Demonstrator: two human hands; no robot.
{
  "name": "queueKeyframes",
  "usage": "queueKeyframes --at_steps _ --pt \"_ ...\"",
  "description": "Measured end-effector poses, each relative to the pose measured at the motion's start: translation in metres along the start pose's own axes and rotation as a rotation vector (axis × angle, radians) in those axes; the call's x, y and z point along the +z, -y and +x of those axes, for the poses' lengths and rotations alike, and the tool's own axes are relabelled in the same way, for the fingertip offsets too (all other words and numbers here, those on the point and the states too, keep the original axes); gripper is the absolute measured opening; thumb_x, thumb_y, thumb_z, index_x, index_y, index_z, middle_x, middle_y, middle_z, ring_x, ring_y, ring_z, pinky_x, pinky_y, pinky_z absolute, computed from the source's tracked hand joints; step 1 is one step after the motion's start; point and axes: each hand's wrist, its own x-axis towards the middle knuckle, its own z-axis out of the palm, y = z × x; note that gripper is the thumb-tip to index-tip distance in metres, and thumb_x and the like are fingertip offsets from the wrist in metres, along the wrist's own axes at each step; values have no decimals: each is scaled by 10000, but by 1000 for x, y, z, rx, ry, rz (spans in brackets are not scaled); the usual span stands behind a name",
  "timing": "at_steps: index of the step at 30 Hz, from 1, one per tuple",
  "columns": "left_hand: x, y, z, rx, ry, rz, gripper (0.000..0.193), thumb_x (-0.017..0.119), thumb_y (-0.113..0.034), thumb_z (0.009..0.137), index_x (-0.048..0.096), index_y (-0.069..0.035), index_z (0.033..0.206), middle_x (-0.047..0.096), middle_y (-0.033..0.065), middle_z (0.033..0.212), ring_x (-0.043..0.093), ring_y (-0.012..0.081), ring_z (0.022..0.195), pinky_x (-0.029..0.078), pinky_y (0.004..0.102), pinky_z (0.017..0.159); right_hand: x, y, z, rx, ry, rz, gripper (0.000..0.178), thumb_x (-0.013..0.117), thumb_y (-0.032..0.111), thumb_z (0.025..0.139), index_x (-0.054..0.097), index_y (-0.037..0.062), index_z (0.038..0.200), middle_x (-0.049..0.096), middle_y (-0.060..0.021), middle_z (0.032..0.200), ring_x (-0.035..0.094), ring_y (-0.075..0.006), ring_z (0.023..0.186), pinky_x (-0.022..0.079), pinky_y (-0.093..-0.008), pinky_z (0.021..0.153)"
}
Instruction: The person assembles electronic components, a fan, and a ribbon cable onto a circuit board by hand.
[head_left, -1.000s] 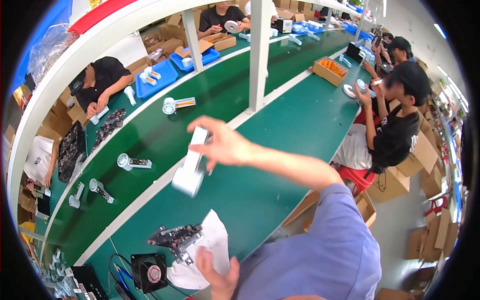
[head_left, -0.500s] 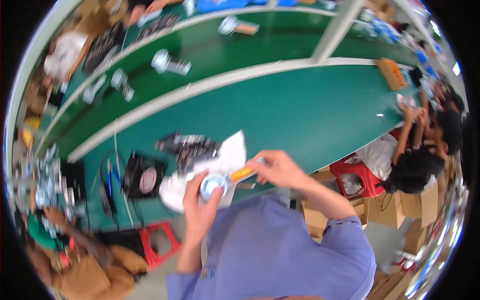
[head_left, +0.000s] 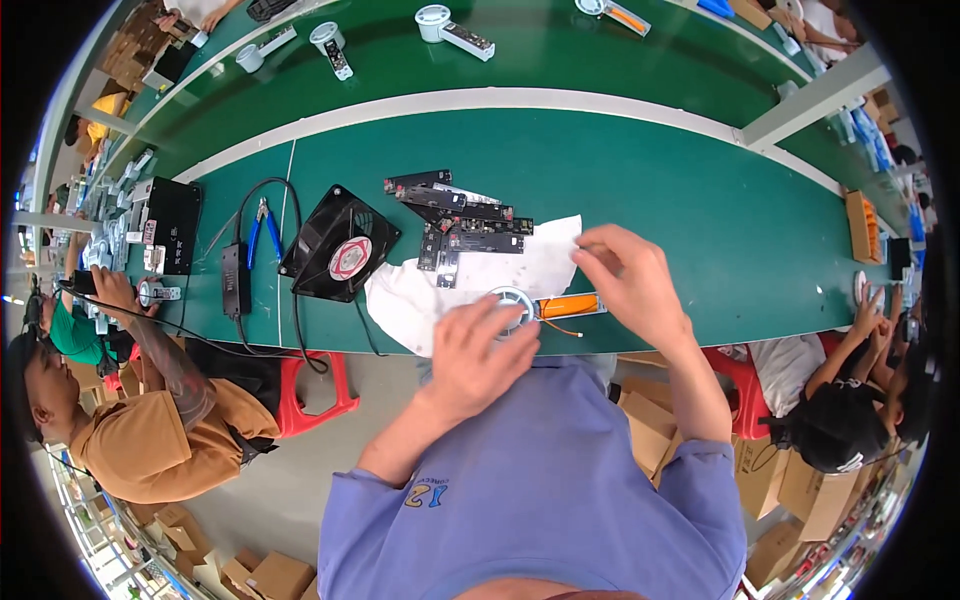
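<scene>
A white handheld fan shell [head_left: 515,297], round at one end with an orange battery [head_left: 568,305] in its handle, lies at the table's near edge. A thin wire curls out below the battery. My left hand [head_left: 484,352] is over the round end, fingers spread and partly hiding it. Just beyond the handle's tip my right hand [head_left: 632,275] hovers, thumb and fingers apart, holding nothing. Partly under the shell is a white cloth [head_left: 400,300]. Several dark circuit boards [head_left: 485,242] lie in a loose pile on the cloth and the green table [head_left: 680,220].
Left of the cloth stands a black square fan [head_left: 340,245], with blue-handled cutters [head_left: 264,232] and a black power adapter [head_left: 236,280] beside it. More fan shells [head_left: 455,33] lie on the strip beyond the white rail. Co-workers sit on both sides; an orange-filled box [head_left: 862,228] is far right.
The view has swung, and the table sits differently in it. The fan shell, earlier held in both hands, now lies down; my right hand has let go of its handle and my left fingers have spread.
</scene>
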Motion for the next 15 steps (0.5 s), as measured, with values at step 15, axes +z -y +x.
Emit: queueKeyframes --at_steps 15 --pt "11 -6 15 -88 14 -235 301 825 1 801 701 -116 1048 760 -8 1034 711 225 1051 319 511 1216 26 -8 44 -264 107 -57 215 684 22 949 709 -4 1161 695 -176 1068 704 -333 962 586 -408 824"
